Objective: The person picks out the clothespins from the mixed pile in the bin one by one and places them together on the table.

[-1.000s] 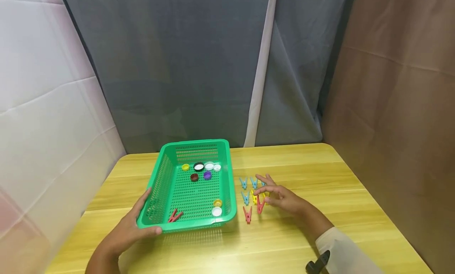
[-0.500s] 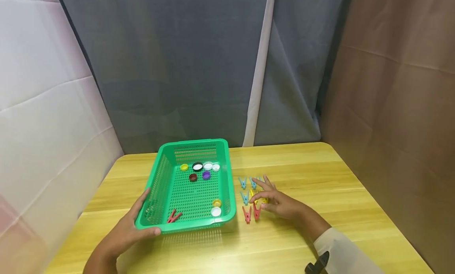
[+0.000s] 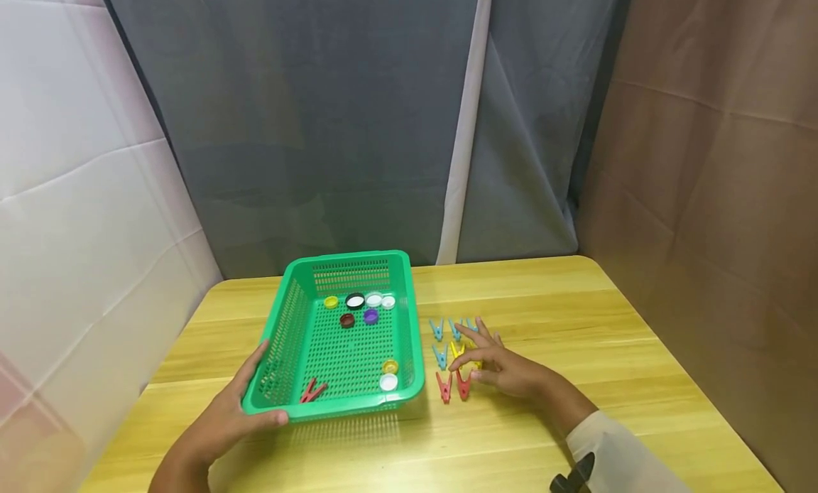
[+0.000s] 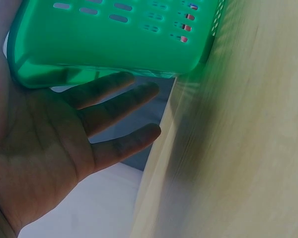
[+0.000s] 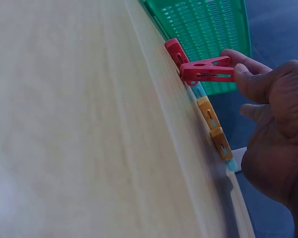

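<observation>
The green plastic basket [image 3: 418, 365] stands on the table with bottle caps and a red clothespin [image 3: 313, 391] inside. At its near left corner rests my left hand [image 3: 220, 418], thumb along the front rim and index finger along the left side. The left wrist view shows the other fingers straight beside the wall. My right hand [image 3: 511, 371] pinches another red clothespin [image 5: 206, 72] by its prong ends, low over the table. Left of that lies a third red clothespin [image 3: 444, 387]. Yellow clothespins [image 5: 208, 113] are partly hidden by my right hand in the head view.
Blue clothespins [image 3: 439, 356] lie in rows between basket and right hand. Inside the basket are a purple cap [image 3: 371, 316], a white cap [image 3: 388, 382] and several others. A grey curtain [image 3: 358, 138] hangs behind the wooden table [image 3: 543, 294].
My right hand has brought the red clothespin down and slightly left, level with the other red one outside the basket. The left hand keeps its place at the basket.
</observation>
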The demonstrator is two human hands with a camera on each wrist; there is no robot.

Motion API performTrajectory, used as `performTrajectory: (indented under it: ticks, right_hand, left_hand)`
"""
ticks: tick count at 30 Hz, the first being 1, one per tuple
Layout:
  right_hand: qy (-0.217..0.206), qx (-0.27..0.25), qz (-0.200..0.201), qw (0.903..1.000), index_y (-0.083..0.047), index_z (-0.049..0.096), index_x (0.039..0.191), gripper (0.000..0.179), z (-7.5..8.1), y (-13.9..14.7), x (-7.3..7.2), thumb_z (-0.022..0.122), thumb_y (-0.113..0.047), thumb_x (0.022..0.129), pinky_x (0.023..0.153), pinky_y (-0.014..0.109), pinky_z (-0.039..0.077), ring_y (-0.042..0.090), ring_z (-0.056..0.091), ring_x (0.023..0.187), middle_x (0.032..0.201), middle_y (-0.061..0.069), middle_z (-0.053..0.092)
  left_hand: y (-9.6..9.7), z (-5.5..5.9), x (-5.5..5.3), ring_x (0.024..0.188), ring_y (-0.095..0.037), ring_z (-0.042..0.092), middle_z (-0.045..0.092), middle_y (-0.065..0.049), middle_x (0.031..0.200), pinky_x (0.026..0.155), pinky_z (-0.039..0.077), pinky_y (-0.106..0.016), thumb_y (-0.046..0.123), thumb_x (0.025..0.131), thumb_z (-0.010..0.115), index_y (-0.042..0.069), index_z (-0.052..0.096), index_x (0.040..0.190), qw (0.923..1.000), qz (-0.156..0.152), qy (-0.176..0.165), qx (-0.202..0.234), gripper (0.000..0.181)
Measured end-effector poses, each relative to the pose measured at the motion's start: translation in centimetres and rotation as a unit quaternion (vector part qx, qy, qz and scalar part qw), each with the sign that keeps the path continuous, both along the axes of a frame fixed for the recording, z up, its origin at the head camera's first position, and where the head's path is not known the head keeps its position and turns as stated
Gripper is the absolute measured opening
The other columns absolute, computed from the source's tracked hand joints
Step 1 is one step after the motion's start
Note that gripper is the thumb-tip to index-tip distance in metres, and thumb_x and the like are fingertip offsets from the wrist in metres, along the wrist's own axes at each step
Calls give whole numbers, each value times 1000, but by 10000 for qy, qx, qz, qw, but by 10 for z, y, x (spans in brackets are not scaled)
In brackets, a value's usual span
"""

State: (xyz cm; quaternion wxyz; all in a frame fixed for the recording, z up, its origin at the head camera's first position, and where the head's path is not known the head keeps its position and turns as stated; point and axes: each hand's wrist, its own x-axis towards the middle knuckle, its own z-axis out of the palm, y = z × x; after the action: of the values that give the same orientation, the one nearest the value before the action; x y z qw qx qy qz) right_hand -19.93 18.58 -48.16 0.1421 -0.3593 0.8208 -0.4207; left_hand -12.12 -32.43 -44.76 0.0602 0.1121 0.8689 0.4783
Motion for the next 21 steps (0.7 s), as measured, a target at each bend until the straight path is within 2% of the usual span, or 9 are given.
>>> performTrajectory:
  ticks: [3, 4, 10, 16, 21]
  right_hand:
    - [-30, 54, -35, 10000, -19, 74, 137, 30, -2, 1, 0, 60, -12, 111, 120, 81, -21, 56, -26, 163, 184, 21, 8]
    - [-42, 65, -54, 10000, -19, 74, 138, 31, -2, 2, 0, 60, -13, 111, 120, 81, -21, 56, -26, 163, 184, 21, 8]
    - [-105, 129, -142, 9998, -20, 73, 142, 34, -5, 4, -1, 61, -13, 111, 121, 81, -20, 54, -25, 164, 185, 18, 8]
    - [-51, 216, -272, 9994, -23, 63, 156, 47, -5, 6, -4, 60, -10, 111, 123, 81, -14, 51, -21, 166, 186, 13, 7]
    - [-157, 31, -607, 9980, -17, 61, 157, 52, -6, 6, -2, 71, -16, 106, 120, 84, -14, 51, -22, 166, 185, 16, 9]
  left_hand:
    - [1, 0, 0, 143, -45, 48, 15, -35, 177, 92, 51, -19, 16, 92, 87, 27, -5, 178, 10000, -19, -27, 68, 126]
    - [1, -1, 0, 144, -46, 48, 15, -35, 177, 92, 51, -19, 15, 92, 87, 26, -6, 178, 10000, -29, -24, 79, 126]
    - [1, -2, 1, 145, -45, 47, 14, -35, 178, 93, 50, -18, 14, 91, 87, 24, -4, 178, 10000, -27, -19, 80, 126]
    - [0, -1, 1, 144, -50, 47, 13, -37, 177, 92, 51, -19, 14, 91, 86, 24, -6, 178, 9999, -21, -97, 124, 126]
    - [0, 0, 1, 142, -43, 48, 14, -35, 178, 92, 50, -19, 15, 91, 87, 27, -6, 178, 9999, 44, -131, 32, 127]
